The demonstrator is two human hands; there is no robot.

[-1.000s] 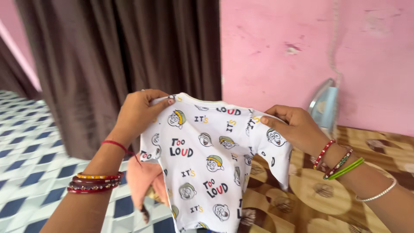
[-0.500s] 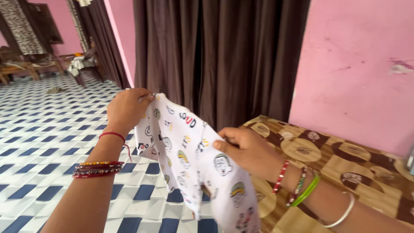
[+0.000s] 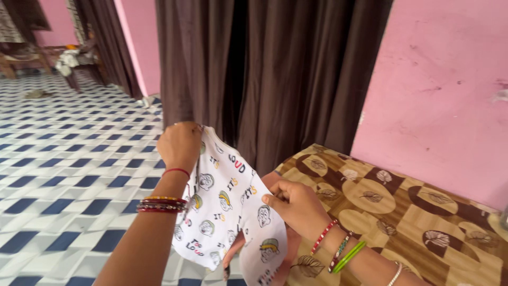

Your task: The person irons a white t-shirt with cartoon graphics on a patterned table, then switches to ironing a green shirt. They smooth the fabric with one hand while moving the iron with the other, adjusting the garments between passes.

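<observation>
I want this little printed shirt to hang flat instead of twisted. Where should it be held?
Judging by its pose, grip the small white printed shirt at both shoulder corners, from above. The left hand already pinches one top corner; the right hand holds lower, so the cloth folds and sags between them.

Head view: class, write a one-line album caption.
Left hand and right hand hold up a small white printed shirt beside a brown patterned bed cover.
</observation>
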